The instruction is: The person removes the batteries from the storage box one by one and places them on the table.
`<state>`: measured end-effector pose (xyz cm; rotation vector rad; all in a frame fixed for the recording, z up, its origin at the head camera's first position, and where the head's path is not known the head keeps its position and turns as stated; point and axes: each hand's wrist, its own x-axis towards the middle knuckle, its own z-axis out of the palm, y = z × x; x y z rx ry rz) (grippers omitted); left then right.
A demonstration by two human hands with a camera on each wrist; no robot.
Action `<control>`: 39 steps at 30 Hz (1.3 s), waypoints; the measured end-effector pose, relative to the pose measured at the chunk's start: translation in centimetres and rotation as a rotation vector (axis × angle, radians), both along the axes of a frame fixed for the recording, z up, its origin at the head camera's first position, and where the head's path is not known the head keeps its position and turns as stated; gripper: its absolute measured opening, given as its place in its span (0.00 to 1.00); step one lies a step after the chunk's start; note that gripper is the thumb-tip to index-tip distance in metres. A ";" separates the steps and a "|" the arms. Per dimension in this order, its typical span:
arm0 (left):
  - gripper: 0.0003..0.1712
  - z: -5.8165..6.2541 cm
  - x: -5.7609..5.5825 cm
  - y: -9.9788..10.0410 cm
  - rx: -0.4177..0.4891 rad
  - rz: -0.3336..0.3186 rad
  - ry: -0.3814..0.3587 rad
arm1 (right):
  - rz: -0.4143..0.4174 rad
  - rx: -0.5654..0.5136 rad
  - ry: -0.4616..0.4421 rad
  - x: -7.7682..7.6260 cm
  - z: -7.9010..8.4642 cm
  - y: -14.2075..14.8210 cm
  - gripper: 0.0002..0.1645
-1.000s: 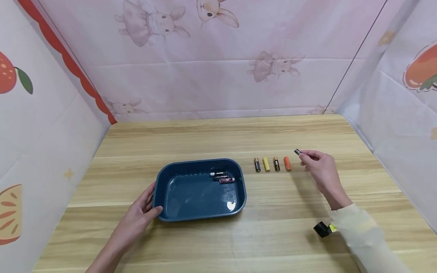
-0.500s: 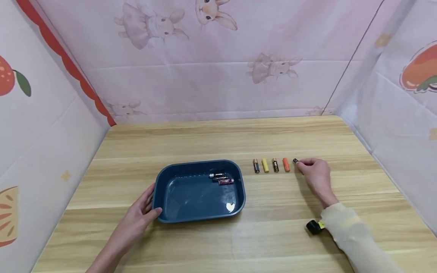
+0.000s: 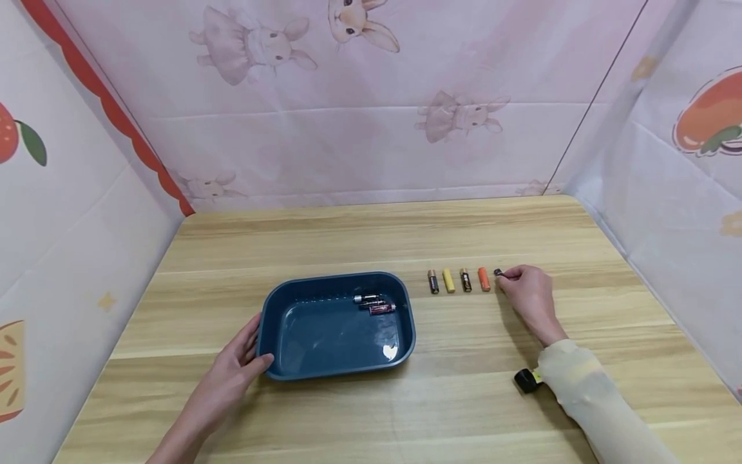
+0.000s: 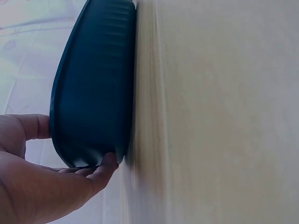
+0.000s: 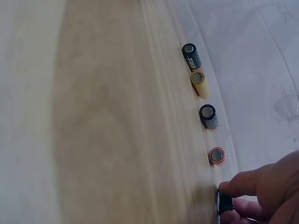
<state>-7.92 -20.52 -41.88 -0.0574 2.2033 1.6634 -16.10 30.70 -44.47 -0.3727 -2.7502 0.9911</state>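
Observation:
A dark blue rectangular plastic tub (image 3: 339,370) stands on the table with three batteries (image 3: 382,309) lying in its far right corner. My left hand (image 3: 232,370) grips the tub's left end, thumb on the rim and fingers against the outer wall (image 4: 93,84). To the tub's right lie a black battery (image 3: 433,282), a yellow battery (image 3: 449,281), a second black battery (image 3: 466,281) and an orange battery (image 3: 484,280) in a row. My right hand (image 3: 530,296) pinches a small dark battery (image 5: 226,202) at the row's right end, low at the table; fingers hide most of it.
The wooden table (image 3: 348,425) is enclosed by printed cloth at the back (image 3: 348,154) and both sides. By the right sleeve (image 3: 580,380) is a black object (image 3: 526,380) with a yellow piece.
My right hand has come down and slightly left with the dark battery, to the table beside the orange one. The left hand keeps its grip on the tub.

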 end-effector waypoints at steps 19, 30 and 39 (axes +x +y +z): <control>0.49 0.1 0.0 0.1 -0.005 -0.004 0.000 | -0.011 0.098 -0.142 0.0 0.4 -0.2 0.20; 0.49 0.0 0.0 0.1 0.001 0.005 -0.001 | 0.010 0.100 -0.131 0.1 0.6 -0.4 0.22; 0.49 0.0 -0.1 0.0 -0.014 0.007 -0.011 | 0.043 0.057 -0.098 0.3 0.7 -0.3 0.31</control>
